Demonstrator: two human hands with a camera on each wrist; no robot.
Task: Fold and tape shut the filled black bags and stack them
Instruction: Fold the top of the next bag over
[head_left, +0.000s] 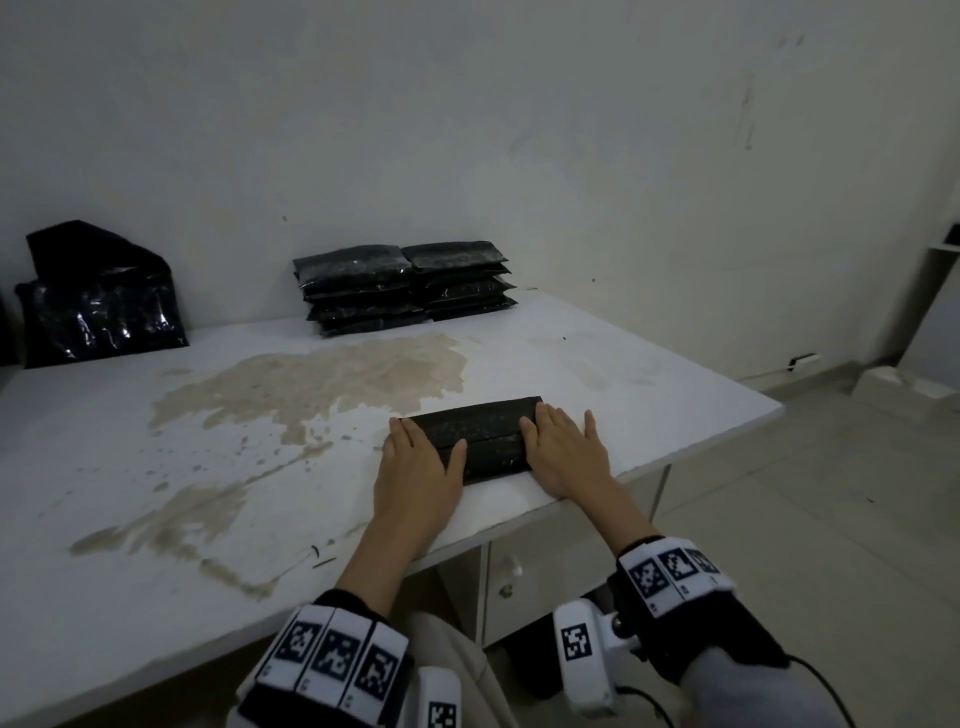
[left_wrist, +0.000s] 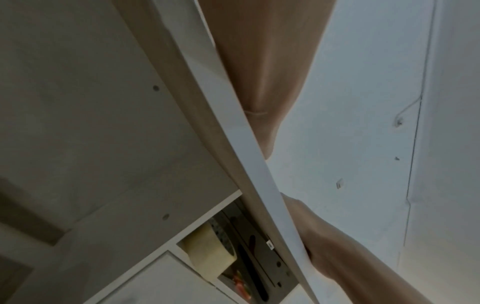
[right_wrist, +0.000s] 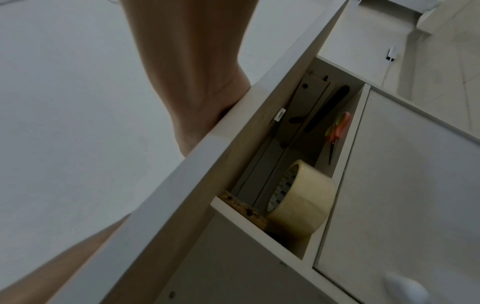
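A folded black bag (head_left: 485, 434) lies flat near the front right edge of the white table (head_left: 208, 426). My left hand (head_left: 418, 462) presses flat on the bag's left end, fingers straight. My right hand (head_left: 563, 449) lies flat on its right end. Two stacks of taped black bags (head_left: 402, 286) stand side by side at the back against the wall. A roll of clear tape (right_wrist: 301, 202) sits in a compartment under the tabletop, also seen as the tape roll (left_wrist: 210, 250) in the left wrist view. Both wrist views show only forearms and the table's edge; the fingers are hidden there.
A large crumpled black bag (head_left: 101, 301) leans on the wall at the back left. Brown stains (head_left: 311, 384) cover the table's middle. Orange-handled scissors (right_wrist: 337, 131) lie in the tape's compartment. A white drawer front (head_left: 540, 577) sits below the table edge.
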